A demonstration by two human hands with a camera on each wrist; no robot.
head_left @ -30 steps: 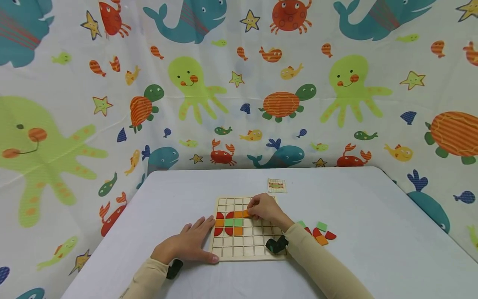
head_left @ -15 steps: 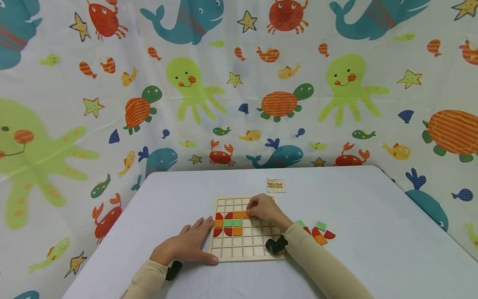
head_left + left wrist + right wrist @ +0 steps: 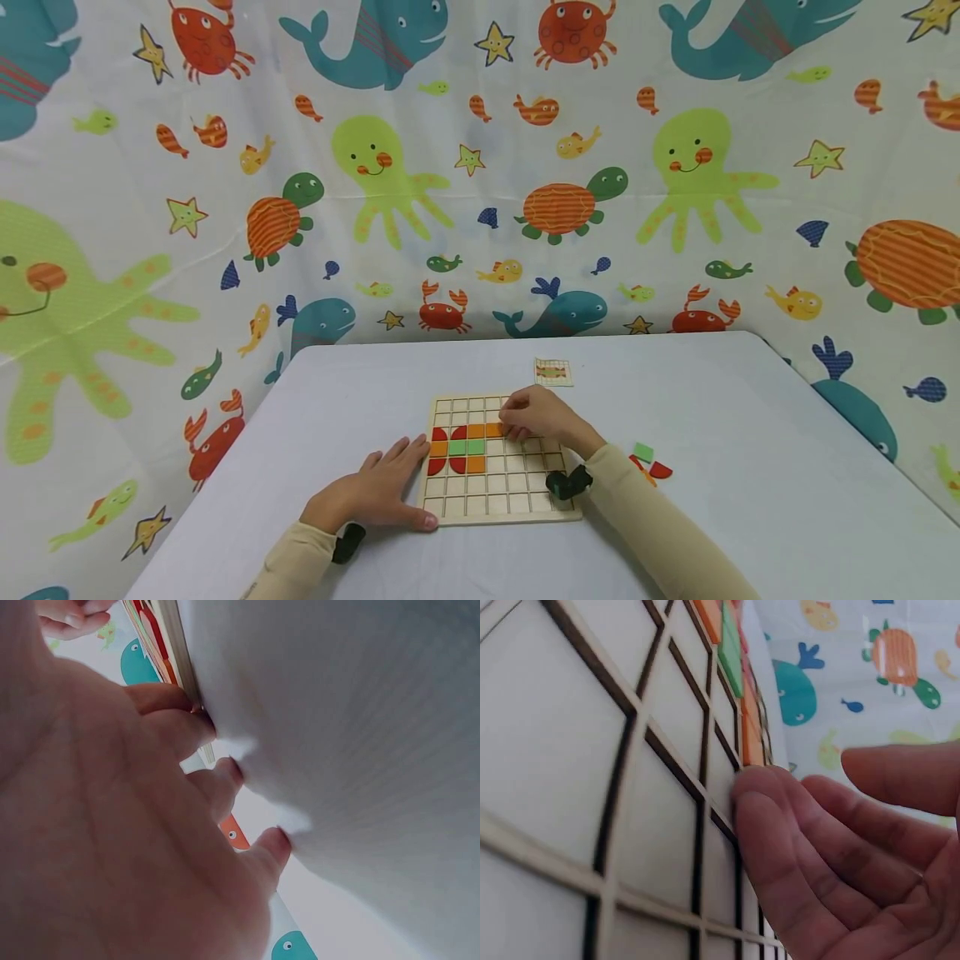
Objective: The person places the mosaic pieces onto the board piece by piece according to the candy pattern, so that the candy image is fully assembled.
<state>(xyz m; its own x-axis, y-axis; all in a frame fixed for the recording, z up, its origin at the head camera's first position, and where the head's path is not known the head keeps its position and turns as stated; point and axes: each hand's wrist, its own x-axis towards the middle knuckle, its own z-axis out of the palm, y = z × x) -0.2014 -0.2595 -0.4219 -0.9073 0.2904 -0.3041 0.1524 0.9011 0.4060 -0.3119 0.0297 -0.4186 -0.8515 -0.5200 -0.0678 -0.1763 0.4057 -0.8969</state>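
Note:
A wooden grid board (image 3: 498, 504) lies on the table with coloured tiles in its left cells: red rounded pieces (image 3: 437, 466), green squares (image 3: 457, 447) and orange squares (image 3: 476, 464). My left hand (image 3: 375, 493) lies with fingers spread at the board's left edge, its thumb at the near-left corner. In the left wrist view its fingertips (image 3: 274, 844) touch the white tabletop. My right hand (image 3: 549, 414) is over the upper middle of the board, next to the last orange tile (image 3: 493, 430) of the upper row. The right wrist view shows its thumb (image 3: 900, 776) apart from the loosely bent fingers, nothing between them.
Right of the board lie loose pieces, among them a green square (image 3: 642, 452) and a red rounded piece (image 3: 661, 470); my right sleeve (image 3: 652, 517) partly hides this group. Behind the board is a small pattern card (image 3: 552, 372). A printed sea-animal curtain (image 3: 480, 250) hangs behind the table.
The right hand has shifted slightly right and its fingers have come off the orange tile, which stays in its cell. Its forearm now covers more loose pieces. The left hand stays put.

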